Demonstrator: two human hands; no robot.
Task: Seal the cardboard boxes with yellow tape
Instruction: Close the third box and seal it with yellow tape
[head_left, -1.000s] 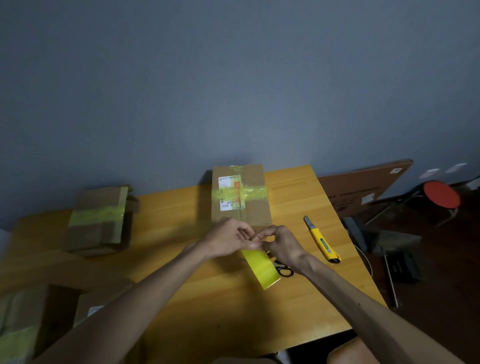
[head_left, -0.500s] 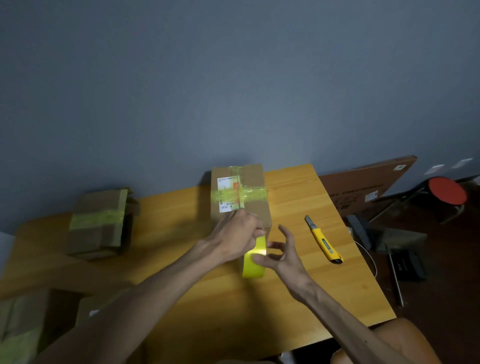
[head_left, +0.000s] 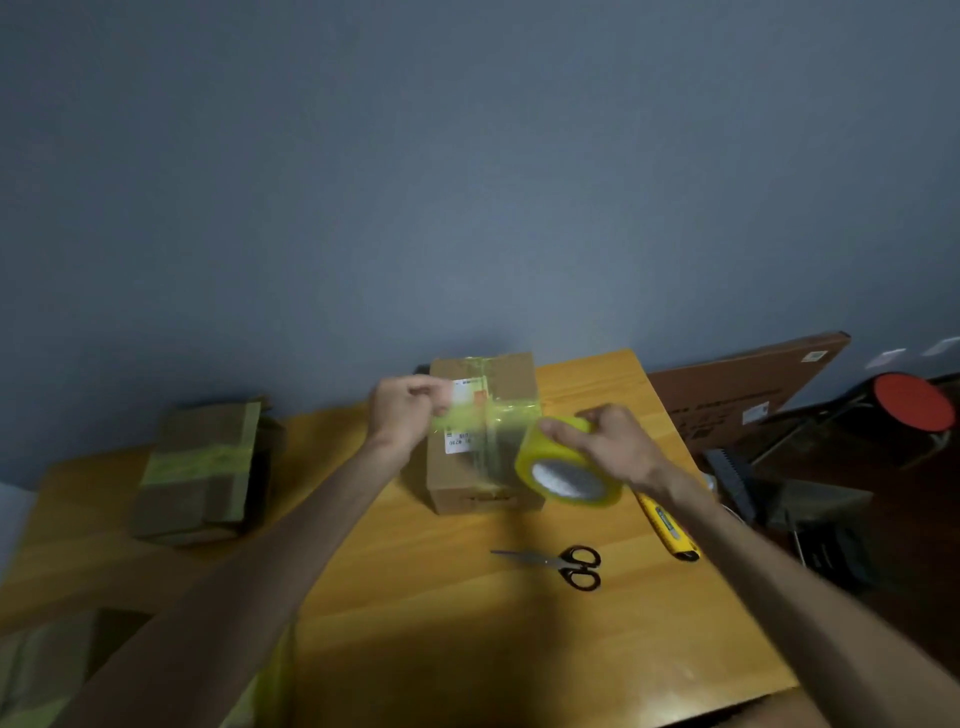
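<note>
Yellow tape roll (head_left: 569, 470): lifted off the table, gripped by the right hand (head_left: 613, 447) with fingers curled over its rim, just right of the cardboard box (head_left: 483, 457). Half a second ago it sat low at the box's near face with both hands close together. Now the hands are apart.
Left hand (head_left: 402, 415): raised over the box's left top edge, fingertips pinching the free end of a strip (head_left: 457, 421). The strip is translucent and blurred against tape already on the box, so contact cannot be told.
Judgement: a fresh length has been drawn out, ready to lay across the box. It is not yet cut.
Cardboard box: mid far edge of the table (head_left: 415, 597), already crossed with yellow bands, white label on top.
Scissors (head_left: 563, 564): flat on the table nearer the person than the box, uncovered since the hands rose.
Utility knife (head_left: 670, 530): yellow, near the right edge, partly under the right forearm.
Second taped box (head_left: 202, 467): far left corner.
Further boxes (head_left: 36, 670): near left corner, dim.
Room: grey wall (head_left: 467, 182) behind the table. Flat carton (head_left: 737, 395) leaning at right, red stool (head_left: 914, 402) beyond it.
</note>
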